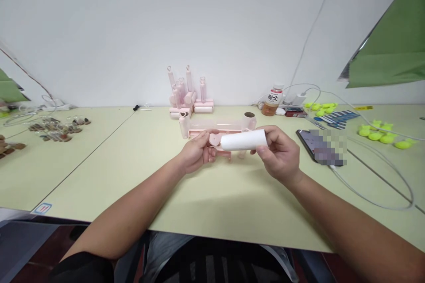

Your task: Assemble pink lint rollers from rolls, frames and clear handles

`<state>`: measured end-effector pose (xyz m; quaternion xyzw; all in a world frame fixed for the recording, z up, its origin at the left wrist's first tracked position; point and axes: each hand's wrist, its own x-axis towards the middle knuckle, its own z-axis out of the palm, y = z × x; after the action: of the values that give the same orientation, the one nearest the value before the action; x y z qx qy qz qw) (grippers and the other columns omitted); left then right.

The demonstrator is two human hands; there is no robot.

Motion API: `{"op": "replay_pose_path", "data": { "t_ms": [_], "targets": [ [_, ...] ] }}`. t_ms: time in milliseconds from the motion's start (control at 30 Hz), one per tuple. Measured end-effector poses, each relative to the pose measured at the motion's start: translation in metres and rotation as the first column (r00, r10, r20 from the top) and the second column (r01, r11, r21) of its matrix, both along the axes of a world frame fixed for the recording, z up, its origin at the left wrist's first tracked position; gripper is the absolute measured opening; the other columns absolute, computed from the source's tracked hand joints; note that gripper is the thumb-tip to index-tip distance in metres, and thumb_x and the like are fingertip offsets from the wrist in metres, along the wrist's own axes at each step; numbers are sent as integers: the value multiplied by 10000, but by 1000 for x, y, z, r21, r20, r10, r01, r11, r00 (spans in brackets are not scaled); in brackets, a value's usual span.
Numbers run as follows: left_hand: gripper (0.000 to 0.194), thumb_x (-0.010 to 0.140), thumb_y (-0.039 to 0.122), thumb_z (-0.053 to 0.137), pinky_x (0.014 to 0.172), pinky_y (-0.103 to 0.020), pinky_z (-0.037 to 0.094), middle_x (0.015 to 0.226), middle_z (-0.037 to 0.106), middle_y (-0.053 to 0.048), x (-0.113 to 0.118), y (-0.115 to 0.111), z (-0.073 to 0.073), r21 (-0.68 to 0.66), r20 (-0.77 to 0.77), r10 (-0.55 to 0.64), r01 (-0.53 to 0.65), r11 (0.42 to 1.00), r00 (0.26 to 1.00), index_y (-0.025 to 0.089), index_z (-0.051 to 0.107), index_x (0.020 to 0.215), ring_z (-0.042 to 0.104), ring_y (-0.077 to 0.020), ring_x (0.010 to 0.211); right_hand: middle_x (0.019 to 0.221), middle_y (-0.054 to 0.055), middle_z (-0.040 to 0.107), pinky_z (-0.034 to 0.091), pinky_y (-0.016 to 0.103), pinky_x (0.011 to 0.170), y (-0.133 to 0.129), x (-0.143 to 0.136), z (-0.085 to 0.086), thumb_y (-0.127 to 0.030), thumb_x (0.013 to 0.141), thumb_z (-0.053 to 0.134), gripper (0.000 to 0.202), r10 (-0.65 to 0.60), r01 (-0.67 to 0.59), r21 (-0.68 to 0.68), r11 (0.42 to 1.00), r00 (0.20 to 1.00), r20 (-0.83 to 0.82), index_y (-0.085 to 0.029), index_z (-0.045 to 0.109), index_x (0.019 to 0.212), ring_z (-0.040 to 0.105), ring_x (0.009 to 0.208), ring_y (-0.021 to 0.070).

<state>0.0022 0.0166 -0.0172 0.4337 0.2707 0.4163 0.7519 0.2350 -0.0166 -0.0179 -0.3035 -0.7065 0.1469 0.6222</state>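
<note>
My right hand [282,154] is closed around the right end of a white lint-roller roll [244,140], which lies nearly level above the table. At the roll's left end, my left hand [196,152] pinches a pink part with a round disc end [214,139], the disc facing the roll. I cannot tell whether the two touch. Just behind my hands lie a long pink and clear case [215,127], partly covered by them, and a standing roll with an open brown core [249,117]. A pink upright piece [184,126] stands at the case's left.
Assembled pink lint rollers [191,97] are stacked against the wall. To the right are a drink bottle [273,101], a phone [318,147] on a white cable, blue tools [338,118] and yellow-green pieces [381,132]. Bagged brushes [56,128] lie at the left.
</note>
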Motion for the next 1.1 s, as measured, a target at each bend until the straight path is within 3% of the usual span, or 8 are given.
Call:
{"op": "replay_pose_path", "data": {
  "t_ms": [167, 333, 500, 833, 967, 1100],
  "targets": [
    [424, 772, 503, 735, 474, -204, 356, 739, 616, -4, 2, 0, 1, 46, -39, 66, -64, 997, 997, 163, 534, 926, 486, -54, 491, 1038, 98, 611, 522, 367, 636, -1, -3, -3, -330, 847, 634, 260, -10, 11, -11, 1000, 999, 51, -230, 431, 718, 650, 869, 245],
    [417, 762, 530, 716, 453, -206, 339, 537, 583, 28, 3, -2, 1, 124, -136, 114, -98, 987, 984, 175, 513, 839, 494, -80, 425, 1041, 98, 597, 530, 386, 655, 0, -5, -2, -336, 849, 627, 274, -72, 72, -26, 997, 997, 24, -233, 418, 704, 641, 896, 256],
    [420, 763, 558, 692, 432, -194, 348, 549, 638, 14, 4, -3, -3, 219, -222, 195, -146, 965, 955, 189, 512, 851, 519, -90, 402, 1031, 97, 592, 534, 395, 661, 1, -5, -2, -368, 854, 618, 288, -96, 97, -53, 994, 995, 20, -237, 407, 708, 633, 902, 259],
    [448, 766, 569, 685, 436, -190, 402, 631, 693, -18, 6, -6, -4, 291, -245, 220, -145, 946, 944, 184, 512, 917, 579, -104, 442, 1045, 86, 584, 524, 356, 657, 3, -5, -5, -287, 842, 644, 244, -44, 46, -35, 998, 997, 58, -231, 429, 741, 615, 846, 212],
    [451, 785, 567, 668, 429, -197, 418, 641, 700, -23, 5, -6, -4, 306, -252, 250, -168, 937, 935, 181, 523, 968, 588, -111, 438, 1070, 77, 610, 537, 328, 631, 4, -6, -4, -272, 825, 653, 229, 41, -39, -128, 991, 999, 11, -250, 447, 922, 624, 817, 189],
    [474, 758, 552, 707, 425, -204, 437, 626, 664, 7, 5, -6, -3, 325, -213, 306, -228, 918, 928, 182, 532, 997, 608, -123, 454, 1108, 76, 613, 549, 302, 601, 3, -6, -3, -261, 784, 676, 419, 68, -49, -225, 973, 995, 79, -264, 443, 1133, 653, 812, 189]
  ]
}}
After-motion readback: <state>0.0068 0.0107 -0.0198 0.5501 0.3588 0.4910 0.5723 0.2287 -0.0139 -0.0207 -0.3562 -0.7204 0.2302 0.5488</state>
